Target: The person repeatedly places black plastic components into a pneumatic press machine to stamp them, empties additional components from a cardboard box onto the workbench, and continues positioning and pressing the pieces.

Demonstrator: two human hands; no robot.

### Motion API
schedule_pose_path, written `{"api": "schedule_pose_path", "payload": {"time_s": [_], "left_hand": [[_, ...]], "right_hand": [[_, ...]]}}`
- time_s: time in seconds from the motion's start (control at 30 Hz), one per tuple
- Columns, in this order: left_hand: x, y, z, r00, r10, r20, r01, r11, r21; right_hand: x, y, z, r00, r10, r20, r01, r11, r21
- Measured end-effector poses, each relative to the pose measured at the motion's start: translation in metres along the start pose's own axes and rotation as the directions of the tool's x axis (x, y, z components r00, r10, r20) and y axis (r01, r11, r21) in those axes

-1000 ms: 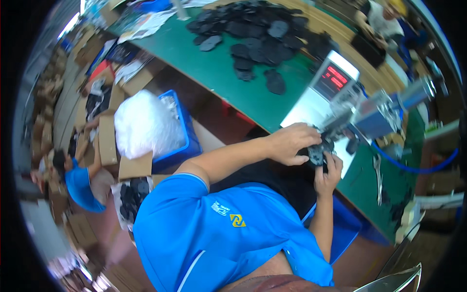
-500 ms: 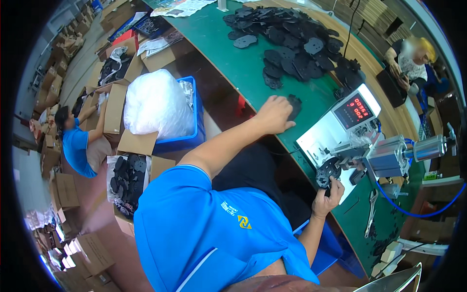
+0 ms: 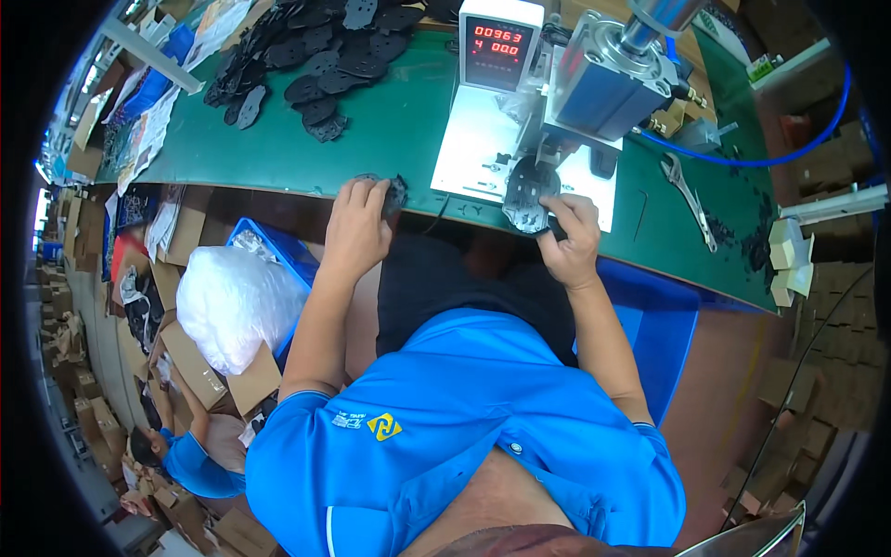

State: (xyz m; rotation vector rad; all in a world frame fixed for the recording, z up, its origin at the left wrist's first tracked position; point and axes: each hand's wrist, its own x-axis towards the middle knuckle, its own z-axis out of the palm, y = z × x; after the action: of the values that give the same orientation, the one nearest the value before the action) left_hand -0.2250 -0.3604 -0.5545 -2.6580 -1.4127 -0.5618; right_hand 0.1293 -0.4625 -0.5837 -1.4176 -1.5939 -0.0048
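A dark flat piece [image 3: 527,195] with small holes sits under the head of the press machine [image 3: 594,84], at the near edge of the green worktop [image 3: 408,130]. The right hand [image 3: 568,239] pinches its lower right edge between thumb and fingers; the thumb and part of the piece are covered by the fingers and by the machine's head, so the full outline is hard to make out. A second dark flat piece [image 3: 390,190] lies at the worktop's front edge under the left hand [image 3: 357,223], whose fingers are laid flat and close together on it; only its right rim shows past the fingertips, and whether the hand grips it or just presses on it cannot be told.

Behind the machine stands a grey counter box [image 3: 499,42] with a red digit display. A heap of similar dark pieces [image 3: 306,46] spreads over the far left of the worktop, its top cut off by the frame. A wrench [image 3: 689,200] lies right of the machine, near a blue hose [image 3: 789,148]. Below the worktop, left of the person's arm, a blue crate [image 3: 278,255] holds a white plastic bag [image 3: 237,302]. At lower left another person in a blue shirt [image 3: 190,459] is partly cut off by the dark fisheye rim.
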Motion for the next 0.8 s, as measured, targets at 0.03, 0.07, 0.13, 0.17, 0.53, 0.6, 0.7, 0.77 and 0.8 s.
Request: {"api": "schedule_pose_path", "payload": {"time_s": [0.03,0.07,0.13,0.17,0.53,0.6,0.7,0.77,0.8], "left_hand": [[-0.003,0.001,0.000,1.000,-0.005,-0.001,0.005,1.000,-0.023],[-0.006,0.002,0.000,1.000,-0.011,-0.002,0.011,0.999,-0.046],[-0.010,0.003,-0.004,1.000,-0.017,-0.002,0.016,0.998,-0.066],[-0.012,0.003,-0.007,0.999,-0.008,-0.046,0.003,0.994,-0.106],[-0.008,0.037,-0.044,0.973,-0.046,-0.225,-0.037,0.935,-0.353],[-0.003,0.045,-0.044,0.966,-0.026,-0.257,-0.090,0.900,-0.427],[0.007,0.057,-0.040,0.953,0.023,-0.303,-0.172,0.861,-0.478],[0.018,0.068,-0.033,0.934,0.058,-0.352,-0.249,0.813,-0.526],[0.023,0.075,-0.030,0.932,0.111,-0.345,-0.290,0.799,-0.527]], "right_hand": [[-0.001,0.000,-0.001,1.000,0.001,0.004,-0.001,1.000,0.003],[-0.001,0.000,-0.001,1.000,0.002,0.009,-0.002,1.000,0.007],[-0.001,0.000,-0.001,1.000,0.003,0.013,-0.003,1.000,0.013],[0.000,0.000,-0.001,1.000,-0.001,0.015,0.001,1.000,0.016],[0.006,-0.007,-0.003,0.999,-0.032,0.012,0.032,0.999,0.021],[0.007,-0.007,-0.004,0.999,-0.045,0.003,0.045,0.999,0.019],[0.012,-0.011,-0.004,0.996,0.079,-0.047,-0.071,0.983,0.168],[0.017,-0.015,-0.009,0.977,0.199,-0.073,-0.167,0.933,0.318],[0.019,-0.018,-0.016,0.976,0.204,-0.080,-0.170,0.934,0.313]]}}
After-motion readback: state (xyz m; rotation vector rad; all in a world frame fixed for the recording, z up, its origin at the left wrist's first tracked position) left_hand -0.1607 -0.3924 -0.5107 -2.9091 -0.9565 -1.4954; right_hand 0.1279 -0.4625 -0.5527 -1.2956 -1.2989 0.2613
